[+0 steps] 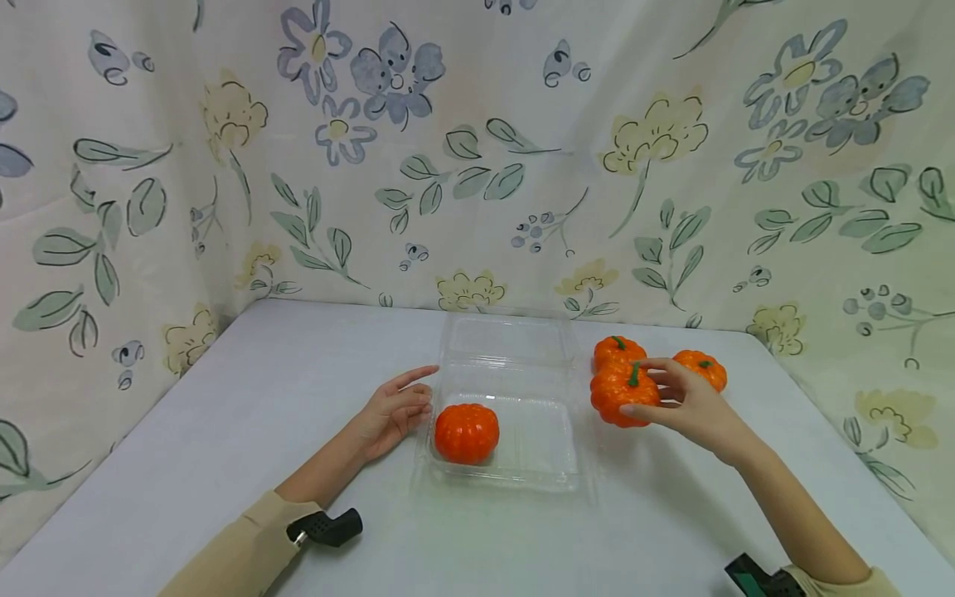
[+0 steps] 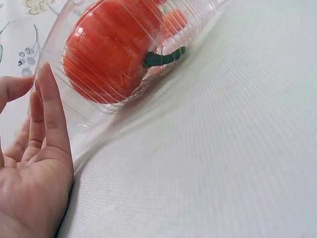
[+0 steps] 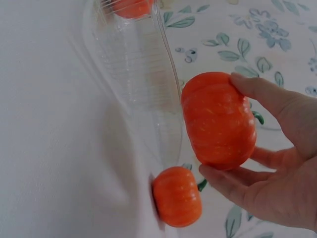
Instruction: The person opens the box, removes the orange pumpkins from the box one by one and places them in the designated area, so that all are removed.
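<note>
My right hand [image 1: 690,406] pinches a small orange toy pumpkin [image 1: 622,395] with a green stem, thumb on one side and fingertips on the other. In the right wrist view this pumpkin [image 3: 218,121] is held up off the table. My left hand [image 1: 391,414] is at the left side of a clear plastic clamshell box [image 1: 533,431], its fingers extended along the wall. The box's lid [image 1: 511,340] lies folded back. A redder pumpkin [image 1: 467,434] sits in the box's left part; its green stem [image 2: 166,58] shows through the wall in the left wrist view.
Two more orange pumpkins stand on the white table [image 1: 298,373]: one [image 1: 615,350] behind the held one, another [image 1: 701,369] beyond my right hand. A flower-printed curtain [image 1: 462,207] hangs along the table's back and sides.
</note>
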Action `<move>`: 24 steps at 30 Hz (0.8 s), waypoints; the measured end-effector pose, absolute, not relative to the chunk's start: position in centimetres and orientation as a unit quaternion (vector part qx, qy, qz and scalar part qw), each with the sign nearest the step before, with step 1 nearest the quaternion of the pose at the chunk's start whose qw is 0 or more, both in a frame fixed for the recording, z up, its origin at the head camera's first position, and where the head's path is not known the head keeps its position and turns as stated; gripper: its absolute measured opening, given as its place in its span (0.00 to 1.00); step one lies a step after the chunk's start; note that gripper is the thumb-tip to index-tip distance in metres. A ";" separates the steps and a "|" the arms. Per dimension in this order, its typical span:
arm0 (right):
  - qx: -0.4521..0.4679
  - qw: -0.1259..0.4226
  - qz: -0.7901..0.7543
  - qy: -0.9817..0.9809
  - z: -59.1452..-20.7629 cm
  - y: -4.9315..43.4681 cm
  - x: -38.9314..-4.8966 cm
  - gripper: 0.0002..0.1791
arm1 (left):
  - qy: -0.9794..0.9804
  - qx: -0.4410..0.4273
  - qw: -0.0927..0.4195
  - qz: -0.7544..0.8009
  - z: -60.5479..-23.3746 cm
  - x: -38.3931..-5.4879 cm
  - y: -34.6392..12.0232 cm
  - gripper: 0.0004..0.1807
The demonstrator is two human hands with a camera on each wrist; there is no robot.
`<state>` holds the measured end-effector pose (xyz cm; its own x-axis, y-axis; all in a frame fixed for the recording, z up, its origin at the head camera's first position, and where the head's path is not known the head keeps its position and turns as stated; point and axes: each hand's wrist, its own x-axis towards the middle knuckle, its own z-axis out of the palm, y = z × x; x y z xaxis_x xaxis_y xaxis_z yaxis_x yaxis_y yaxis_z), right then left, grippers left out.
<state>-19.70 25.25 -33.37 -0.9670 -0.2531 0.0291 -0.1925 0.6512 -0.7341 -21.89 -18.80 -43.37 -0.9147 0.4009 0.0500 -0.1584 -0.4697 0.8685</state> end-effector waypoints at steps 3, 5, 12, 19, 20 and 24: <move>-0.126 0.042 -0.399 0.908 -33.6 25.6 -19.9 0.42 | 0.486 0.124 0.167 0.849 -43.4 -21.9 -18.8 0.26; -0.124 0.045 -0.395 0.909 -33.7 25.9 -20.1 0.42 | 0.486 0.122 0.167 0.849 -43.4 -21.9 -18.8 0.26; -0.115 0.051 -0.383 0.915 -34.2 26.8 -20.7 0.43 | 0.489 0.117 0.167 0.848 -43.5 -22.0 -18.7 0.26; -0.121 0.061 -0.381 0.915 -34.5 27.4 -21.1 0.42 | 0.489 0.113 0.169 0.848 -43.4 -22.0 -18.7 0.27; -0.123 0.064 -0.381 0.914 -34.6 27.5 -21.1 0.42 | 0.489 0.112 0.169 0.848 -43.3 -22.0 -18.7 0.27; -0.128 0.072 -0.382 0.912 -35.0 27.9 -21.4 0.42 | 0.490 0.098 0.170 0.849 -43.2 -22.0 -18.7 0.24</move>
